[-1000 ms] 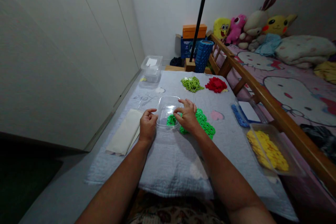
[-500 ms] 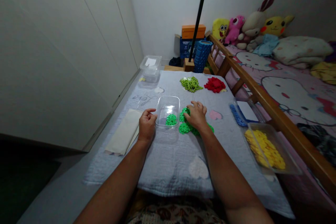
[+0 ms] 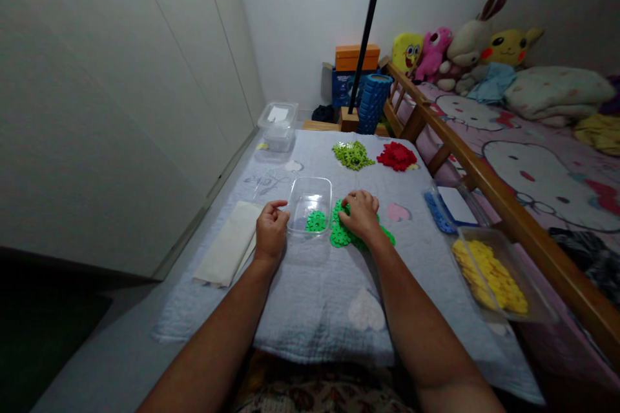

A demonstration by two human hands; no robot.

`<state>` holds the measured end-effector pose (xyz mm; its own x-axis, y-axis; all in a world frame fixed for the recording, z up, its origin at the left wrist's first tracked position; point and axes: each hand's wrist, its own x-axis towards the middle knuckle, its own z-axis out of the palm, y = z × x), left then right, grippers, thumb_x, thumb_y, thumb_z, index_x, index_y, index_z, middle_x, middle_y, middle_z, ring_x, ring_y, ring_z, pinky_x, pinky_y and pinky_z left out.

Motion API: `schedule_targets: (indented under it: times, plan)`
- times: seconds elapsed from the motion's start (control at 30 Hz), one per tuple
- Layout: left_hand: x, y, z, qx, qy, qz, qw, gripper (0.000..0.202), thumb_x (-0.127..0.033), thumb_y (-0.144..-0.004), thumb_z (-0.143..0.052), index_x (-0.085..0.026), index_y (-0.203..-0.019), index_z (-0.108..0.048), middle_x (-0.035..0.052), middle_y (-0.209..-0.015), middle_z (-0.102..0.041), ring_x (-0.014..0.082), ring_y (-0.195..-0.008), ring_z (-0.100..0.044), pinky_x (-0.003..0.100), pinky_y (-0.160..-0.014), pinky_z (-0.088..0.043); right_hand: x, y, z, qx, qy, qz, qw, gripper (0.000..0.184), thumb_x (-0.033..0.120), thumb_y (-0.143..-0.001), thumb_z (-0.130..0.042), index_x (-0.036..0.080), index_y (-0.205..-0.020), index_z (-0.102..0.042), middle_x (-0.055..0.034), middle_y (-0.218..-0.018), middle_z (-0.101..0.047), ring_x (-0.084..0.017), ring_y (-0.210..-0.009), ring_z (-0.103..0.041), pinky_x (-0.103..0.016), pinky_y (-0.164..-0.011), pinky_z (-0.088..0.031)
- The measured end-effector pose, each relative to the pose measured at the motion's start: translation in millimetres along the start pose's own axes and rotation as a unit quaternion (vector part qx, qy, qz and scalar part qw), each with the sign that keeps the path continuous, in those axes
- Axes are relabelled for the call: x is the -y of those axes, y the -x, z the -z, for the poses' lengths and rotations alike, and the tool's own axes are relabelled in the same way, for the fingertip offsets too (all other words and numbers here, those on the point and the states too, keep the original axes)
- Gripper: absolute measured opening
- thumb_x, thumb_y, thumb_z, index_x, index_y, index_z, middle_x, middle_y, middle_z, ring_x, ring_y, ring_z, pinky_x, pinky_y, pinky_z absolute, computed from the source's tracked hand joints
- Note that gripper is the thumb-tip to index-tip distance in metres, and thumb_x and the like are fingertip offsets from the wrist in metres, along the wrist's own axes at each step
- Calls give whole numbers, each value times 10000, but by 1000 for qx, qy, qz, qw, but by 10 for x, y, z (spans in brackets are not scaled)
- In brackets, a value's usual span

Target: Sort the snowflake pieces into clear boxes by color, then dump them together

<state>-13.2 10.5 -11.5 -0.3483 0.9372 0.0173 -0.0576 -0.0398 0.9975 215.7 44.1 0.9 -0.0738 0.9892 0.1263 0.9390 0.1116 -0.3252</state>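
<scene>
The clear, thin-walled plastic tub point(image 3: 294, 200) sits at the centre of the frame, rectangular with rounded corners; scalloped, hole-punched green discs point(image 3: 316, 221) lie in its near end. Just right of it, more of these flat discs form a pile point(image 3: 340, 237). The right hand point(image 3: 359, 211) rests over the pile, fingers curled downward; whether they pinch a disc is hidden. The left hand point(image 3: 272, 229) has its fingertips at the tub's left rim, thumb near forefinger; I cannot tell how firmly it grips. Beneath lies a crinkled, soft, grey-blue cloth point(image 3: 320, 310) with pale heart shapes. Left of centre, its cursive script point(image 3: 268, 182) seems to read "Love". A blank-looking white paper point(image 3: 278, 114) tops the clear box point(image 3: 283, 137) at upper left. Printing on the blue carton point(image 3: 341, 87), upper centre, is too small to read.
</scene>
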Motion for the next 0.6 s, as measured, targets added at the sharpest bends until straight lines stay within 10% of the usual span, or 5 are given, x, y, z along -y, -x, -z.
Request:
schedule_targets:
  times: [0.6]
  plan:
    - [23,-2,7,0,-8,-6,1000,298,-321,-745,-689,-182,-1007,-655,-93,-597,-382,89,-496,-337,221,-500,-279,-124,35,6,27,5,62,998,294,368,-800,-746,235,-1052,-674,-93,-1240,-609,-306,-1269,-453,-480,-1111,-291]
